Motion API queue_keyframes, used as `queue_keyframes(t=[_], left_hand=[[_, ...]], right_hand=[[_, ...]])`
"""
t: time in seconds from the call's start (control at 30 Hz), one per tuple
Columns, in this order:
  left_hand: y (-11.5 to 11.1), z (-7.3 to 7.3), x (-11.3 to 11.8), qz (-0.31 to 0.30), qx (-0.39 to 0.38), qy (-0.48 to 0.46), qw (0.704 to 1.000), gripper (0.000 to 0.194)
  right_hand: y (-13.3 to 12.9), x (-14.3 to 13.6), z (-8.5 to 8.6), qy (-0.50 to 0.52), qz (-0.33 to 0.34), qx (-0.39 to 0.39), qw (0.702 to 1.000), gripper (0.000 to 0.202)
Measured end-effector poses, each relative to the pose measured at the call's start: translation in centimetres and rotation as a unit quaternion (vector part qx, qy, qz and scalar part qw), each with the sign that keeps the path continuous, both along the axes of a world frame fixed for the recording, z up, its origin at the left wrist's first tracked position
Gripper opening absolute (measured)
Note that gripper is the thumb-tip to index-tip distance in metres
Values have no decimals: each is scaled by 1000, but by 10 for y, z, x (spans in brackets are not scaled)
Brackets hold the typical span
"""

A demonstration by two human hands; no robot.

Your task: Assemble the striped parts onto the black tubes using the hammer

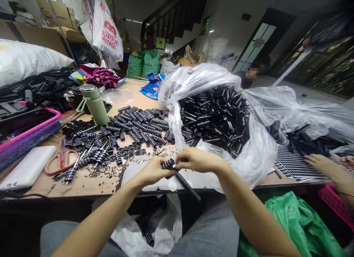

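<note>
Wooden worktable (91, 183): bears all stock listed below.

Clear plastic bag (257, 153), large, mouth open: filled with loose black rods (215, 118), lying at all angles.

Heap of finished ribbed pieces (141, 126), centre-left, beside a green flask (95, 103); loose black washers (132, 150) scattered just in front; red-handled scissors (59, 161) near the left edge.

Another person's hand (322, 161), far right, resting on a ribbed mat.

Item in work: one black rod (184, 183), held over the table's near edge. Long axis runs diagonally, free end pointing down-right toward the lap, upper end carrying a ribbed stack (167, 164), apparently washers.

Left hand (152, 171): closed around the stacked end. Right hand (195, 160): fingertips pinched at that same end.

Handling note: best kept steady along the rod's axis, so that the stack seats squarely, not skewed.
</note>
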State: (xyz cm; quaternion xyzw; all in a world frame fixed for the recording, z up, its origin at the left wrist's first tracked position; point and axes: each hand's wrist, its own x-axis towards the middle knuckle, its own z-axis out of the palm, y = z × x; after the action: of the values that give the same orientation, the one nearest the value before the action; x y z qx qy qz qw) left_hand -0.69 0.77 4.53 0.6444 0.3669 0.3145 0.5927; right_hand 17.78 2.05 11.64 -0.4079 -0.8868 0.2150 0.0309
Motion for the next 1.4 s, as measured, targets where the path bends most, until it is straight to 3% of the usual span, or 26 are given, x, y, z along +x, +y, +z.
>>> queue_keyframes(t=[0.03,0.1,0.13,0.2,0.33,0.53,0.83,0.93,1.23,1.4], left_hand=[[-3,-4,1,32,-63,-20,997,24],[-7,-13,0,115,-149,-49,981,24],[-9,-18,-2,142,-169,-61,973,25],[-11,-24,-6,164,-171,-92,967,30],[-17,-29,-16,178,-167,-169,955,43],[-27,-32,-19,197,-221,-190,936,52],[-35,-32,-8,278,-181,-271,904,33],[-36,-29,-9,276,-186,-285,899,28],[-39,-24,-7,242,-305,-249,887,22],[-36,-28,-9,228,-319,-223,892,16]], right_hand=[[-3,-9,-6,27,-26,40,998,30],[-10,-24,-26,73,-83,122,986,70],[-14,-30,-38,85,-100,144,981,89],[-22,-41,-59,97,-118,155,976,107],[-36,-49,-83,153,-112,124,974,105],[-53,-52,-88,264,-41,68,961,105],[-59,-61,-98,292,-38,63,954,105],[-59,-61,-101,301,-39,49,952,107],[-60,-65,-104,338,-61,3,939,102],[-58,-72,-117,390,-99,-43,914,99]])
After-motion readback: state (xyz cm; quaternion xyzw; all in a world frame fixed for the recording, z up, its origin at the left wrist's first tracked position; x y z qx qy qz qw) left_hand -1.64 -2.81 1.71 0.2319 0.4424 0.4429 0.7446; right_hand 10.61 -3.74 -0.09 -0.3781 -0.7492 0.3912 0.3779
